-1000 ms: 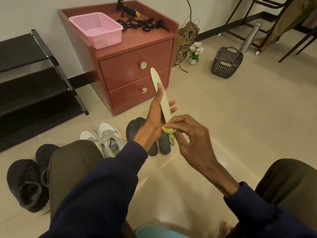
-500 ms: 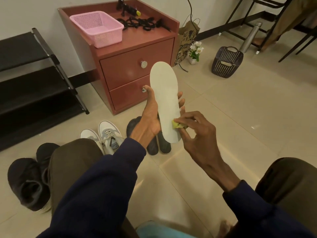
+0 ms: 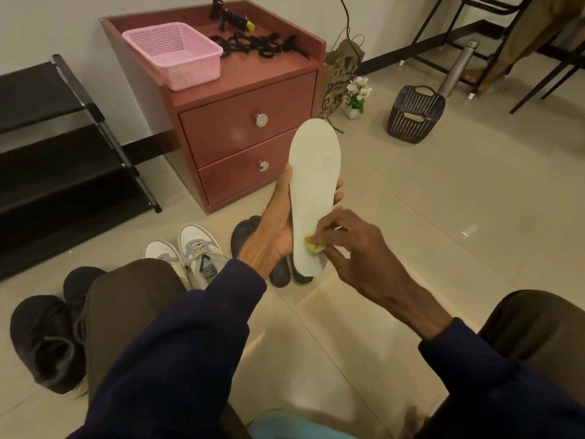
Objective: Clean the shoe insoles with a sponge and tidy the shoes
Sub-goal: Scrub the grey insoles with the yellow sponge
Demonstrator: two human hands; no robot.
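Insole (image 3: 315,179) upright, gripped at mid-length by left hand (image 3: 272,236), fingers curled round its edges. Right hand (image 3: 354,251), fingers pinching yellow sponge (image 3: 314,247), pressed against lower insole face.

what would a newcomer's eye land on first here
The pale insole is held upright at centre by the left hand, with the right hand pressing a small yellow sponge to its lower end. Behind it stands a red-brown drawer cabinet with a pink basket on top; white sneakers sit on the floor lower left.
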